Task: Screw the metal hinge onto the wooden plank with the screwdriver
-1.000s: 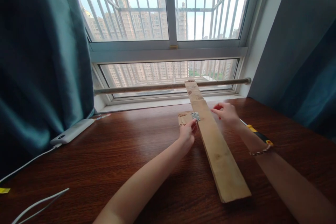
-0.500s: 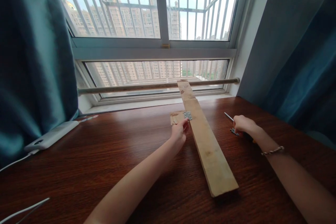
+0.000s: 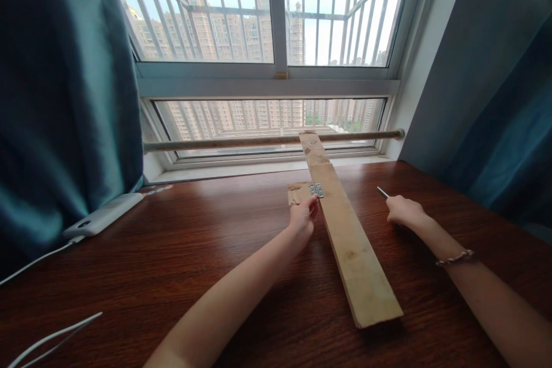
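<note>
My left hand (image 3: pixel 304 215) pinches a small silver hinge (image 3: pixel 317 190) by its near edge. The hinge lies across the seam between a long pale wooden board (image 3: pixel 356 247) and a short wooden piece (image 3: pixel 298 194) on the board's left. To the right of the board, my right hand (image 3: pixel 404 211) is closed low over the table, around a screwdriver (image 3: pixel 382 191). Only its thin metal shaft sticks out past the fingers; the handle is hidden in my palm.
The brown wooden table (image 3: pixel 181 259) reaches to the window sill. A white power strip (image 3: pixel 106 214) with a cable lies at the left, and a white cable loop (image 3: pixel 60 330) at the near left. A horizontal rail (image 3: pixel 241 142) crosses before the window. Blue curtains (image 3: pixel 86 86) hang on both sides.
The view has shifted slightly left. The small metal parts seen under my right hand are now out of sight behind it. My left hand keeps its pinch on the hinge.
</note>
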{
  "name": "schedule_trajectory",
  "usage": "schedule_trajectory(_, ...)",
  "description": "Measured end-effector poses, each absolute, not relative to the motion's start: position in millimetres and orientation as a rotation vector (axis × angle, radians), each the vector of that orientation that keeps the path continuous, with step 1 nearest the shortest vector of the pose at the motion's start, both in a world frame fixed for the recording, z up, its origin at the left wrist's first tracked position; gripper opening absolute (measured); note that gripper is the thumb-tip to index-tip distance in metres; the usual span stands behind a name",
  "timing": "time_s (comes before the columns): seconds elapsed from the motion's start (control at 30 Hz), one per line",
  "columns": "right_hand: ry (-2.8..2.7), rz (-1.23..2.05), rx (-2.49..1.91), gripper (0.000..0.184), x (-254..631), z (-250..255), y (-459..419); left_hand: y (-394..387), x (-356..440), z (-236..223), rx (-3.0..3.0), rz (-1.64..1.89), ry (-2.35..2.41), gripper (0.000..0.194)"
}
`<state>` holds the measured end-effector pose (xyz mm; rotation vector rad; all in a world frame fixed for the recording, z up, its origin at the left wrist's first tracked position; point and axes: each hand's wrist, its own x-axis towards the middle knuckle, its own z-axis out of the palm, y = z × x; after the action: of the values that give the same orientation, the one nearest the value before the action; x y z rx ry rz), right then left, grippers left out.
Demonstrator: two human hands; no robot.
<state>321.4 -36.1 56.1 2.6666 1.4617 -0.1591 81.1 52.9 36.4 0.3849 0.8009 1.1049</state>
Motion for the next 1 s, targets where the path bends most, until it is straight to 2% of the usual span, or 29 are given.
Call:
schedule_trajectory(0.1, 1.756, -0.091, 2.799, 0.012, 306.9, 77.4, -33.6, 51.4, 81.3, 38.2, 0.385, 1.106, 0.808, 0.015)
schedule_trajectory(0.17, 2.170, -0.209, 2.968, 0.013, 287.2, 92.5, -25.7, 49.9, 81.3, 39.7, 0.383, 1.106, 0.811, 0.016)
schedule_trajectory(0.23, 2.585, -0.648, 3.054, 0.019, 261.3, 102.3, -11.0, 48.5, 81.3, 41.0, 0.379, 1.107, 0.812, 0.016)
schedule_trajectory(0.3, 2.878, -1.148, 2.962, 0.022, 234.9, 103.3, 9.4, 47.4, 81.4, 41.9, 0.377, 1.111, 0.806, 0.016)
schedule_trajectory(0.37, 2.951, -1.414, 2.898, 0.025, 214.1, 95.6, 31.8, 46.8, 81.3, 42.1, 0.377, 1.116, 0.796, 0.014)
schedule_trajectory(0.4, 2.954, -1.437, 2.894, 0.025, 207.2, 89.4, 42.1, 46.7, 81.3, 41.9, 0.377, 1.121, 0.792, 0.014)
schedule_trajectory(0.63, 2.952, -0.860, 2.957, 0.020, 204.4, 54.1, 70.5, 48.5, 80.3, 40.5, 0.365, 1.155, 0.794, 0.015)
schedule_trajectory(1.0, 3.028, -0.197, 2.777, 0.009, 191.7, 61.8, 56.3, 48.0, 81.0, 39.6, 0.358, 1.156, 0.798, 0.017)
